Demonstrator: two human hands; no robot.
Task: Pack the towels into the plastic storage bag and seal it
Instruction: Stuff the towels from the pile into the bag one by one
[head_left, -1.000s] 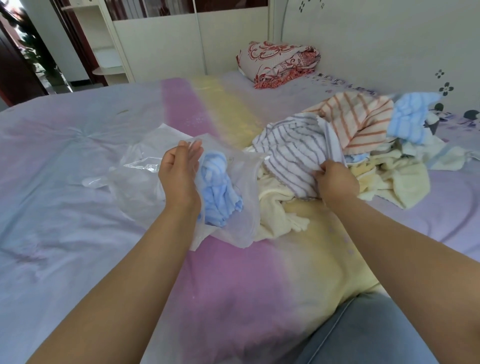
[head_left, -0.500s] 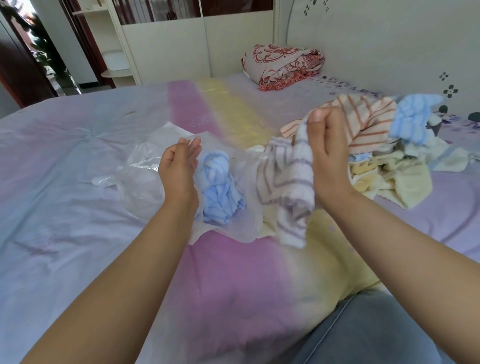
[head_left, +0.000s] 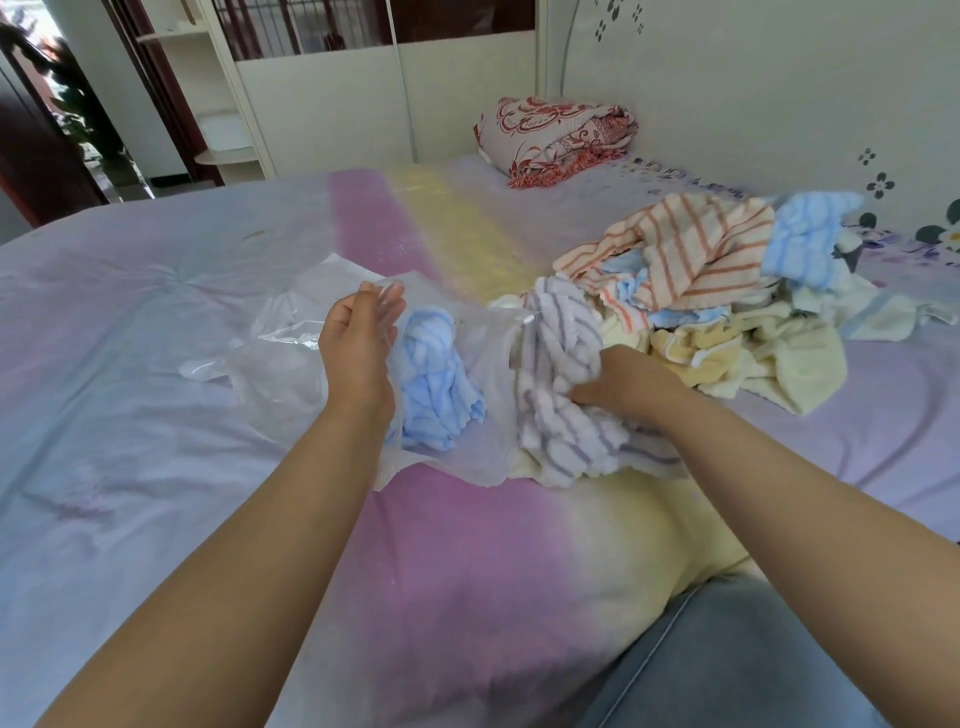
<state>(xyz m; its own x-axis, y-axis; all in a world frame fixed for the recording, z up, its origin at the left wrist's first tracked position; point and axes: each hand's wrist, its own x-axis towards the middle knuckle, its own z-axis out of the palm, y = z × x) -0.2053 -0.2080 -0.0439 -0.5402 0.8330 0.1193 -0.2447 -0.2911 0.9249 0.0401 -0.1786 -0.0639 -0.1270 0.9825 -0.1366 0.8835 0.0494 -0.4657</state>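
Note:
A clear plastic storage bag (head_left: 291, 364) lies on the bed with its mouth toward the right. My left hand (head_left: 358, 348) pinches the upper edge of the mouth and holds it up. A light blue towel (head_left: 436, 384) sits inside the bag. My right hand (head_left: 618, 384) grips a white towel with purple stripes (head_left: 561, 415) and presses it down at the bag's opening. Behind it lies a loose pile of towels (head_left: 727, 312): orange-striped, blue, pale yellow and white.
The bed (head_left: 156, 467) is covered by a lilac, pink and yellow sheet. A folded red-patterned quilt (head_left: 556, 137) lies at the far end by the wall. My knee in blue jeans (head_left: 753, 660) is at the lower right. Shelves and a doorway stand at the far left.
My right hand took the purple-striped towel from the pile, lifted it, then brought it down to the bag's mouth. My left hand stayed on the bag's edge.

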